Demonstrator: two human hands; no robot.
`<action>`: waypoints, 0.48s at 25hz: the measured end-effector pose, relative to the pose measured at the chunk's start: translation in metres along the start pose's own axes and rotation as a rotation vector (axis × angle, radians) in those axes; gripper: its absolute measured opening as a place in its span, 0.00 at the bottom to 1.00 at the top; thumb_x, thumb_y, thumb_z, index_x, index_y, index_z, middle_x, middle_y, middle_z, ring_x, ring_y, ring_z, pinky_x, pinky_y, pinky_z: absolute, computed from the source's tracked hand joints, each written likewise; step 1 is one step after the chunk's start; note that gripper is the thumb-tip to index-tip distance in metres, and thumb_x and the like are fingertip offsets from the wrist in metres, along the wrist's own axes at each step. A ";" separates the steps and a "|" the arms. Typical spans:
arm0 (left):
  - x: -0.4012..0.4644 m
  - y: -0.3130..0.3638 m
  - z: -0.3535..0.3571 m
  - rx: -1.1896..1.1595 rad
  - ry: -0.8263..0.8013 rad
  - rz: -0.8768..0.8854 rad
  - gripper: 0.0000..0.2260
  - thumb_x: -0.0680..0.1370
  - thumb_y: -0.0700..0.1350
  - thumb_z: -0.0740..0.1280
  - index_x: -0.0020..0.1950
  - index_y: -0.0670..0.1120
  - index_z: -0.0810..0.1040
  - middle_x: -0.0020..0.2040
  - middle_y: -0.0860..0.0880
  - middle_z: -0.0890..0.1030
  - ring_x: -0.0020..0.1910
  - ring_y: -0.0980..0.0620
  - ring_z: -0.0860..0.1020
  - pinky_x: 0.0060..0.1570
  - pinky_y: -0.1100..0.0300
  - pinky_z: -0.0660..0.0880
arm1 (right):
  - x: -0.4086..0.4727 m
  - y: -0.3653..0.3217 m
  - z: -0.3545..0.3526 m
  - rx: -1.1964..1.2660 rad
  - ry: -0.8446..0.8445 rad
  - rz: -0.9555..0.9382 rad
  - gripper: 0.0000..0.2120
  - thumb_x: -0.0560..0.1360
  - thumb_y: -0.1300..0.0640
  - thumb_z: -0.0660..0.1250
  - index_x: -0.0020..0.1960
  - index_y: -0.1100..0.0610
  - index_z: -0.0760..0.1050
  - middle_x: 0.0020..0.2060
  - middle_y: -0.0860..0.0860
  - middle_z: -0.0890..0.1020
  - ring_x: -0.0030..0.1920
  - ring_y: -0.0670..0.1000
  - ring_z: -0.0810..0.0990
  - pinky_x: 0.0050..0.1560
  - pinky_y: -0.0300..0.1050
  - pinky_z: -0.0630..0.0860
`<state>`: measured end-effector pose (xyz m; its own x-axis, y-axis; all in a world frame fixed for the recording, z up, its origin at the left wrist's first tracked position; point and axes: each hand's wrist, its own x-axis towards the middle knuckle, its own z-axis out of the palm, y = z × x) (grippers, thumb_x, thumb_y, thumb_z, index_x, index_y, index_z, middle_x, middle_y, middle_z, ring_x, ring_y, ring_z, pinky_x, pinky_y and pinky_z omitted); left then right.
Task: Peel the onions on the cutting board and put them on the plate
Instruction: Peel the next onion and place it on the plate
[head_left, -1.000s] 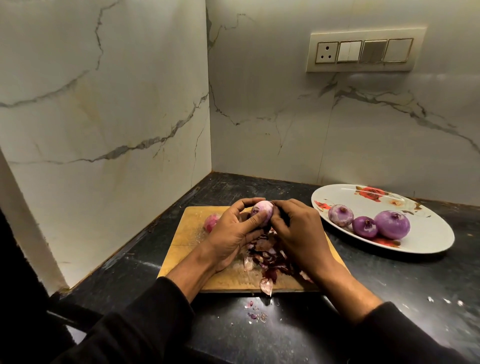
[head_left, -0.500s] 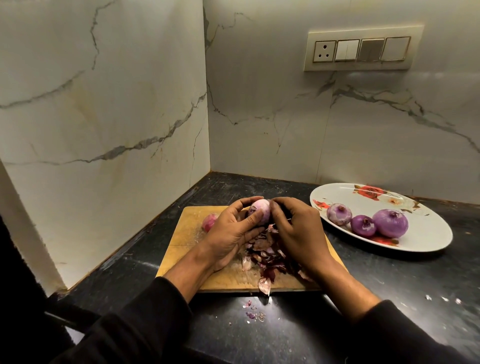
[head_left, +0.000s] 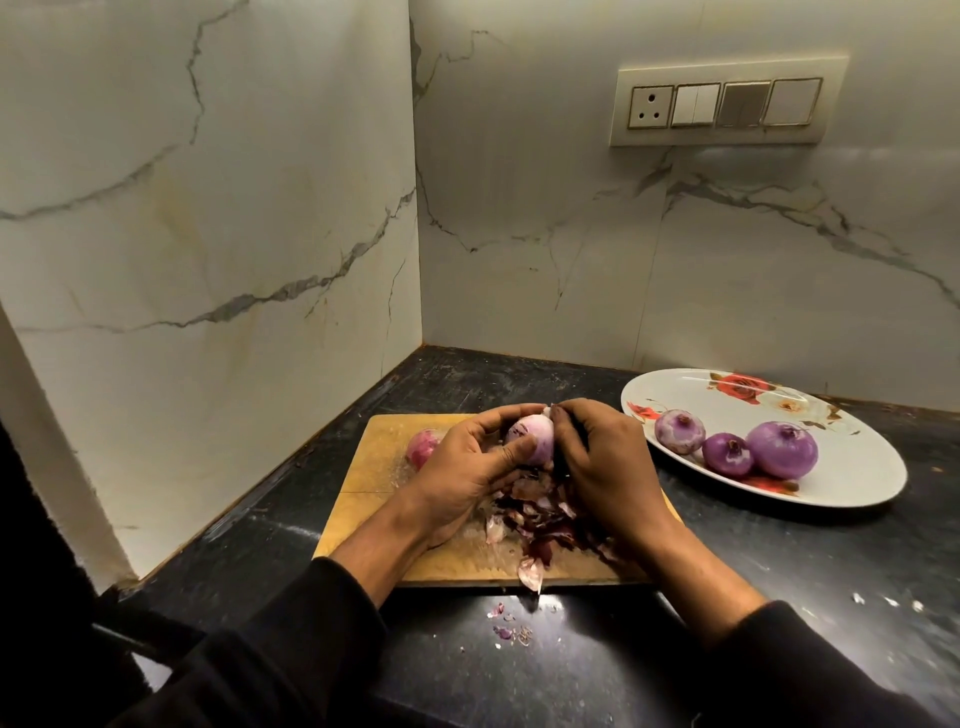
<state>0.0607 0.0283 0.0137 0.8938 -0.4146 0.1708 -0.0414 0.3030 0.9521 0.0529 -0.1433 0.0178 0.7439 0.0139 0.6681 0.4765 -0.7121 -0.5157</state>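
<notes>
Hands (head_left: 540, 462) grip onion (head_left: 532, 439) above cutting board (head_left: 384, 452) (peels beneath).

Marble walls (head_left: 208, 208), black counter (head_left: 571, 665)

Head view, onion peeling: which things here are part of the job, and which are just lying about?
Part of the job:
held onion, gripped by left hand and right hand
unpeeled onion on cutting board
three peeled onions on plate

Lying about:
peel pile
peel scraps on counter
switch panel
</notes>
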 end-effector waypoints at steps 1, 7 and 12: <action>0.000 0.000 0.000 -0.004 -0.004 0.002 0.20 0.73 0.41 0.71 0.66 0.45 0.79 0.64 0.40 0.81 0.62 0.41 0.81 0.60 0.48 0.80 | 0.000 0.001 0.000 0.021 0.001 0.016 0.08 0.81 0.58 0.64 0.47 0.56 0.81 0.38 0.48 0.81 0.39 0.45 0.77 0.39 0.38 0.68; 0.005 -0.001 -0.003 -0.038 0.059 0.027 0.21 0.73 0.40 0.70 0.67 0.42 0.76 0.62 0.39 0.82 0.62 0.42 0.81 0.61 0.48 0.79 | -0.002 -0.002 -0.002 0.289 -0.080 0.140 0.09 0.80 0.50 0.67 0.53 0.53 0.82 0.43 0.46 0.85 0.42 0.46 0.84 0.43 0.51 0.83; 0.004 -0.001 -0.004 0.023 0.033 0.041 0.20 0.75 0.40 0.69 0.67 0.41 0.78 0.63 0.41 0.82 0.64 0.45 0.80 0.62 0.51 0.79 | -0.001 -0.002 -0.010 0.230 -0.046 0.156 0.05 0.79 0.53 0.69 0.46 0.49 0.83 0.37 0.44 0.85 0.37 0.43 0.83 0.41 0.52 0.82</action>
<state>0.0662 0.0295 0.0126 0.9054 -0.3736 0.2016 -0.0880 0.2995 0.9500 0.0468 -0.1494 0.0238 0.8345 -0.0475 0.5490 0.4448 -0.5301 -0.7219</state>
